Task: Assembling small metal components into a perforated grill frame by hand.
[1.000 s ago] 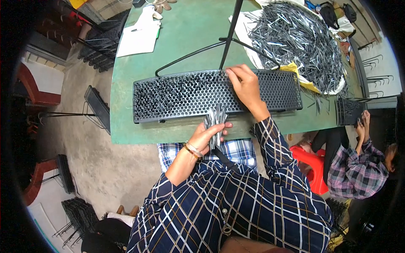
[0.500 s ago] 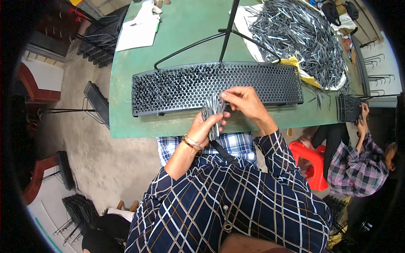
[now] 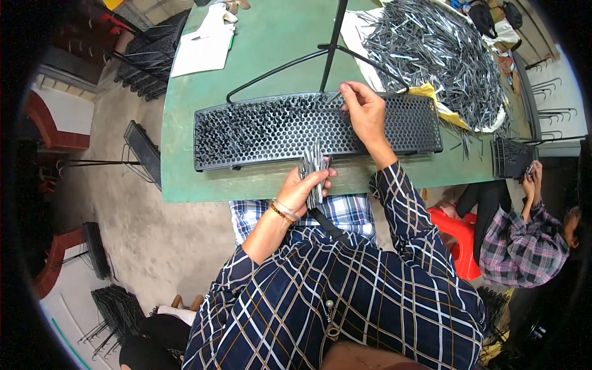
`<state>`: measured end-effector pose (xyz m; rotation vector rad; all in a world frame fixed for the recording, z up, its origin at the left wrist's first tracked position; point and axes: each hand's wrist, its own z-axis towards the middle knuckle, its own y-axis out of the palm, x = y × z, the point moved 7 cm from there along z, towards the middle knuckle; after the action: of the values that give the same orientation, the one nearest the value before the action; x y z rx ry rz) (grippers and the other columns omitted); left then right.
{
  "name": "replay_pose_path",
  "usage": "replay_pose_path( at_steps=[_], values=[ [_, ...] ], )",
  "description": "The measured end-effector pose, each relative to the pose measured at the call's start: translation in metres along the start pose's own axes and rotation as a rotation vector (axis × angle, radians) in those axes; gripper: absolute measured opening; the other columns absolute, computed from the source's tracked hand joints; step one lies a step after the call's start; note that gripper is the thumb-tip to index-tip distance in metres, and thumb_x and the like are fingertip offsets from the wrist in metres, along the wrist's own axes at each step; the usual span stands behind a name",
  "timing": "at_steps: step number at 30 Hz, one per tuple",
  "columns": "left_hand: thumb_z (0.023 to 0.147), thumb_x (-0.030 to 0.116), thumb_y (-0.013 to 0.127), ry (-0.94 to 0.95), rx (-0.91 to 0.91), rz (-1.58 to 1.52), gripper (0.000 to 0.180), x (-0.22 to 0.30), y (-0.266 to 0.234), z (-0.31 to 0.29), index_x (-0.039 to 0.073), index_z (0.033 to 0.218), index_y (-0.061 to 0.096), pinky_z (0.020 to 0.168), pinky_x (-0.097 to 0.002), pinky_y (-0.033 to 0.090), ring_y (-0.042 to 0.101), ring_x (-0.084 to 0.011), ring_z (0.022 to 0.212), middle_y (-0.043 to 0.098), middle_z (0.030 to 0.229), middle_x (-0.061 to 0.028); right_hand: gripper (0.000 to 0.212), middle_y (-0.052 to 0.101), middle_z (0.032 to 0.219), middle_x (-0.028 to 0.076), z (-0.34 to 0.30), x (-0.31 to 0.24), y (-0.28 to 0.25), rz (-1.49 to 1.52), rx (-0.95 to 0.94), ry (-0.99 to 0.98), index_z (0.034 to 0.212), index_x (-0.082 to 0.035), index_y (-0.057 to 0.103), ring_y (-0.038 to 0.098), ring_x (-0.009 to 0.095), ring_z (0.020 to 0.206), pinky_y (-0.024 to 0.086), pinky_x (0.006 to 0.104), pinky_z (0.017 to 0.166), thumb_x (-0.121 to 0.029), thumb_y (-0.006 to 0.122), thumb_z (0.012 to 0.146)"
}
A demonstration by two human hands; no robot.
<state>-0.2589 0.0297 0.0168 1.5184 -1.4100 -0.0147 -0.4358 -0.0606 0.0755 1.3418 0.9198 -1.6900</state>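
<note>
The left hand point(image 3: 303, 184) is curling its fingers round a bunch of thin dark strips point(image 3: 314, 163) by the near edge of the black perforated rack point(image 3: 398, 126) sitting on the green desk point(image 3: 280, 37), while the right hand point(image 3: 366, 114) is pinching one strip point(image 3: 337, 98), fingers basically closed, near the rack's far edge.

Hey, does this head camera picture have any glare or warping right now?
Head view: the wide lens bows the edges of the table and the picture's corners go black; head view: the heap and the strips in the left hand show bright glints; head view: the paper looks nearly washed out.
</note>
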Motion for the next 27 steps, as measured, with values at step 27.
replay_pose_path(
  at_steps=[27],
  values=[
    [0.085,0.009,0.06,-0.045,0.004,0.078,0.034,-0.006,0.002,-0.007,0.005,0.117,0.049,0.057,-0.0228,0.048,0.057,-0.0115,0.073,0.063,0.093,-0.0077,0.018,0.063,0.091,0.011,-0.004,-0.007,0.027,-0.527,-0.225,-0.432,0.098,-0.003,0.066,0.061,0.018,0.068,0.049,0.0273,0.061,-0.012,0.065,0.082]
  ],
)
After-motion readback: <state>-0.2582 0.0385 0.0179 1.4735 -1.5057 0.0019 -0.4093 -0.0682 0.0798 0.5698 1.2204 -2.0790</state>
